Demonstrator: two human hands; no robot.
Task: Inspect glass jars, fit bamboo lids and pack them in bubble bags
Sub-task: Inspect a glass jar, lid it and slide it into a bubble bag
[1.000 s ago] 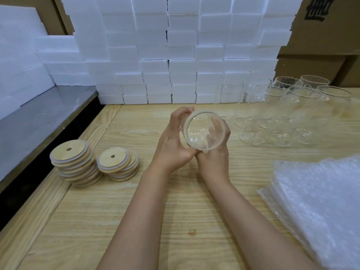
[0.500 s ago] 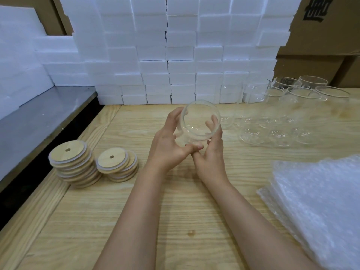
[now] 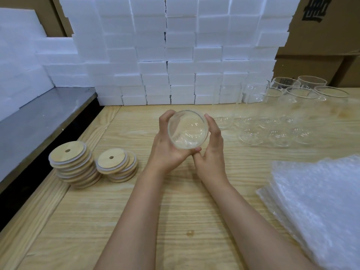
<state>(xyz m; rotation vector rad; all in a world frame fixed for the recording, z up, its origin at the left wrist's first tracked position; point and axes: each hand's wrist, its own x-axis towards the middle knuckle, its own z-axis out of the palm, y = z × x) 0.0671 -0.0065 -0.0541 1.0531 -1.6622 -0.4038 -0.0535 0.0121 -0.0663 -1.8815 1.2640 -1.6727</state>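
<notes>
Nestling deeper now — glass jar (image 3: 188, 131) between left hand (image 3: 165, 152) and right hand (image 3: 212, 151)

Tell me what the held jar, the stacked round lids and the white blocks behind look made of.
The jar seems clear, glossy glass: see-through, with bright glints. The lids look like pale matte wood, probably bamboo, by the grain, each with a whitish rim ring, maybe silicone. The white blocks look like matte foam, likely polystyrene, by their dull, soft-edged surface.
</notes>
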